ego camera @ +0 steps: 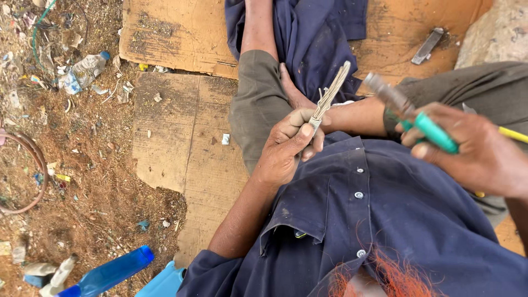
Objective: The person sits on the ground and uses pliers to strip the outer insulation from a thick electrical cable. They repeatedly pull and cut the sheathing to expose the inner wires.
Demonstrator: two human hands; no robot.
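Left hand: I see the left hand (289,144) at centre frame, forearm rising from the lower middle, fingers curled tight round the base of a wire bundle (329,98); thumb pressed along the side.
Wire bundle: thin, pale grey strands laid flat side by side, stiff, pointing up and right from the fist, tip splayed slightly at upper centre.
Right hand: the right hand (467,148) sits at the right edge, closed around a green-handled tool (410,115); knuckles toward the camera.
Tool: smooth green plastic grip, dull grey metal shaft, blurred, angled up-left toward the bundle but apart from it. I cannot tell its tip shape.
Yellow piece: a yellow rod (514,135) shows just past the right hand; what it belongs to is unclear.
Clothing: dark blue buttoned shirt (374,203) fills lower right; olive trousers on both legs.
Ground cover: worn brown cardboard (176,126), ragged edges, lies left of the legs and along the top.
Open room: bare cardboard left of the left hand; beyond it red dirt with litter and a blue bottle (110,272) at lower left.
Metal piece: small flat grey bar (428,45) on cardboard, upper right.
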